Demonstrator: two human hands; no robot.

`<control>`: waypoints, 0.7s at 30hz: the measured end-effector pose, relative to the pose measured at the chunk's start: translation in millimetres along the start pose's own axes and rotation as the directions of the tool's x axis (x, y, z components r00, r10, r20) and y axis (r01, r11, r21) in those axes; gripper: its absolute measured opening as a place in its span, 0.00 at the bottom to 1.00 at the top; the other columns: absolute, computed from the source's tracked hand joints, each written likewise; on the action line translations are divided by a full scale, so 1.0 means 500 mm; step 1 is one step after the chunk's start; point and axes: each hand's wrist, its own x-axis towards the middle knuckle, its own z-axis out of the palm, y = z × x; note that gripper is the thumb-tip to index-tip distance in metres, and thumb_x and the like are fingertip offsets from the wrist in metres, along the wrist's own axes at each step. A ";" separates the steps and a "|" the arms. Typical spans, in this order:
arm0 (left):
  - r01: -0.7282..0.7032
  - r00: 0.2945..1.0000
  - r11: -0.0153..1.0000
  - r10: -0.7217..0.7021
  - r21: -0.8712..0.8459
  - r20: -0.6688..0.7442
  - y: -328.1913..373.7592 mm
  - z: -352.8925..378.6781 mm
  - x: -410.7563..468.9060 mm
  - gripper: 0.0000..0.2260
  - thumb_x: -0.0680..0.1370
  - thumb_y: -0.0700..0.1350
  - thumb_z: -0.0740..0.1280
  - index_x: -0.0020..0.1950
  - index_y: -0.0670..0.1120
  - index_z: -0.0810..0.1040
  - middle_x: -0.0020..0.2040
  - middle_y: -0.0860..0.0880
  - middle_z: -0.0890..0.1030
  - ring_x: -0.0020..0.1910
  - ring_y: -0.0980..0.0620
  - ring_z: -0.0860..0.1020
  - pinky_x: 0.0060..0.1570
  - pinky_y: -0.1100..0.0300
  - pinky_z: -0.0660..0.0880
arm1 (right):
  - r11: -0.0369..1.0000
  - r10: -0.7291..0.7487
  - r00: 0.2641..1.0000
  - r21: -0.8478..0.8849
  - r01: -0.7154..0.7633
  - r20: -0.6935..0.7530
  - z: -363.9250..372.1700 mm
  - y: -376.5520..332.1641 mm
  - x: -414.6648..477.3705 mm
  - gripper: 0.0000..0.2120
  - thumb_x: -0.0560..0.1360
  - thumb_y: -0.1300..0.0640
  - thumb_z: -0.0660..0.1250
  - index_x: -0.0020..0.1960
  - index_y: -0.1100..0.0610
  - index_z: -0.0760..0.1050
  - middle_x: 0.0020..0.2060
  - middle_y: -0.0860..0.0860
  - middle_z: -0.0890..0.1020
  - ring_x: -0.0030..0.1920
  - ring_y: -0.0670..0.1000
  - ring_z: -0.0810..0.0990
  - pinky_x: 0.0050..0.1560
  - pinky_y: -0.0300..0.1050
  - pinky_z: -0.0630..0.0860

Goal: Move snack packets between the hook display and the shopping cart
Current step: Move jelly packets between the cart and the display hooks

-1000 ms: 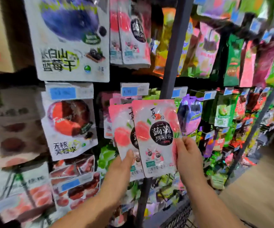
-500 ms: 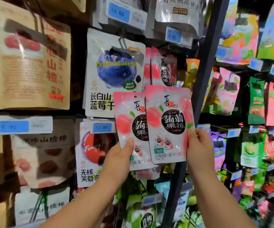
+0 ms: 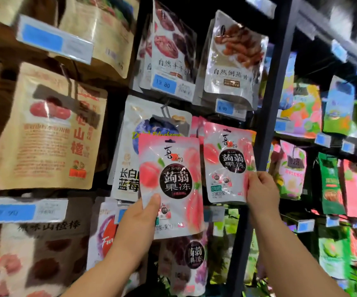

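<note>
both hands are up at the hook display, each clamped on one pink peach konjac jelly packet. the left hand [image 3: 140,219] grips the nearer packet [image 3: 171,179] by its lower left edge, thumb flat on the front and fingers hidden behind it. the right hand [image 3: 262,189] pinches the lower right corner of the second packet [image 3: 229,159], held higher and closer to the rack, just beside the black upright post [image 3: 277,99]. the two packets sit side by side, edges nearly touching. behind the second one, the pink tops of matching hanging packets [image 3: 195,125] peek out next to the dried blueberry pouch [image 3: 151,123]. the shopping cart is out of view.

this looks like the re-hanging step, with the right packet going first. the hook itself is hidden, so the next move calls for lining up the slot at the packet's top with the hook tip and sliding it back, while the left hand keeps its packet out of the way.
</note>
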 end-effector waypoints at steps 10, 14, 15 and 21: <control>-0.017 0.999 1.000 0.017 -0.004 -0.042 0.017 -0.012 0.028 0.16 0.81 0.48 0.60 0.35 0.47 0.77 0.28 0.61 0.79 0.31 0.70 0.74 0.29 0.76 0.64 | 0.992 -0.037 0.999 -0.123 0.035 -0.014 0.043 -0.013 0.060 0.13 0.82 0.53 0.57 0.44 0.58 0.74 0.37 0.51 0.77 0.44 0.57 0.75 0.47 0.53 0.72; -0.030 0.999 0.999 0.029 -0.011 -0.045 0.021 -0.005 0.039 0.11 0.81 0.49 0.59 0.41 0.55 0.78 0.41 0.61 0.79 0.43 0.68 0.73 0.43 0.65 0.67 | 0.981 -0.046 0.999 -0.190 0.044 -0.005 0.047 -0.015 0.073 0.15 0.82 0.54 0.55 0.42 0.60 0.71 0.34 0.53 0.73 0.36 0.54 0.70 0.33 0.46 0.62; -0.037 0.998 0.999 0.036 -0.020 -0.042 0.021 -0.002 0.041 0.11 0.81 0.50 0.60 0.42 0.56 0.78 0.43 0.61 0.79 0.46 0.68 0.73 0.45 0.62 0.67 | 0.979 -0.046 0.999 -0.198 0.045 -0.003 0.048 -0.014 0.076 0.15 0.82 0.54 0.55 0.42 0.61 0.71 0.34 0.53 0.72 0.35 0.53 0.69 0.32 0.45 0.61; -0.024 0.999 0.999 0.022 -0.043 -0.038 0.015 0.013 0.055 0.11 0.81 0.48 0.61 0.42 0.57 0.78 0.43 0.62 0.80 0.48 0.67 0.74 0.49 0.61 0.66 | 0.987 -0.062 0.998 -0.150 0.061 -0.002 0.047 -0.013 0.081 0.16 0.82 0.55 0.56 0.37 0.57 0.68 0.34 0.51 0.71 0.36 0.52 0.68 0.33 0.46 0.61</control>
